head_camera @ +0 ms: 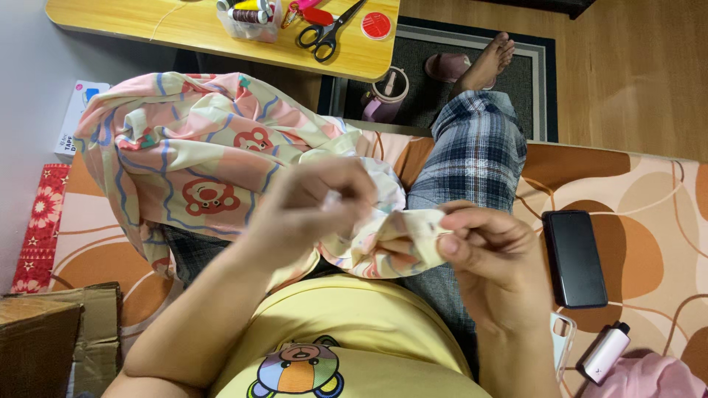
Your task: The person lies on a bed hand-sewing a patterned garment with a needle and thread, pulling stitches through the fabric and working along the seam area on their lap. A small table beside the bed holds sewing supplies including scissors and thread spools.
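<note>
A pastel cloth (192,147) printed with red bear faces and blue wavy lines lies over my lap and left knee. My left hand (313,203) is closed on a bunched fold of it near the middle. My right hand (483,243) pinches the cloth's pale edge (413,225) between thumb and fingers, just right of the left hand. Whether a needle or thread is in either hand is too small to tell. My plaid trouser leg (472,155) stretches away toward the floor.
A wooden table (184,29) ahead carries black scissors (324,33), a clear box of thread spools (251,15) and a red round tin (376,24). A black phone (574,258) and a small white bottle (606,352) lie on the patterned mattress at right. A cardboard box (44,339) sits at left.
</note>
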`<control>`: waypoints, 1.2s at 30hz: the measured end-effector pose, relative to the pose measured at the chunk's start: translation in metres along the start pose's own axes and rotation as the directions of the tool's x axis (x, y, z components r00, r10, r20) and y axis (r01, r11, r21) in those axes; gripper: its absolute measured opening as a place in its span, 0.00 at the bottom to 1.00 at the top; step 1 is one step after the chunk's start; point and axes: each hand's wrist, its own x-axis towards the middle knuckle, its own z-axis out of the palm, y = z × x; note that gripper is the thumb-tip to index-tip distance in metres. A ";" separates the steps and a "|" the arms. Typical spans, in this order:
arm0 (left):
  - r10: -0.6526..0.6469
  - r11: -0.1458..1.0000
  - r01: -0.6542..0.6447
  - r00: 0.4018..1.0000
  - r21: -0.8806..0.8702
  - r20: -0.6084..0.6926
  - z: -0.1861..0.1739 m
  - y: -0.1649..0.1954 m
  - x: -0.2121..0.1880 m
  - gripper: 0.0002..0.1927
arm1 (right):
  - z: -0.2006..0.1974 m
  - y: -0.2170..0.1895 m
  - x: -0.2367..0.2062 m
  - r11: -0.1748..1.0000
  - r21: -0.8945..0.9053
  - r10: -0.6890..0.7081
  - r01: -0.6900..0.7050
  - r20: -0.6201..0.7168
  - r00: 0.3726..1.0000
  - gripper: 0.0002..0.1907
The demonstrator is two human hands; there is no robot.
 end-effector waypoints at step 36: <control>0.586 0.282 -0.384 0.794 0.879 0.158 0.063 0.034 -0.021 0.07 | 0.018 -0.008 -0.010 0.960 -0.196 -0.216 0.199 -0.069 0.974 0.14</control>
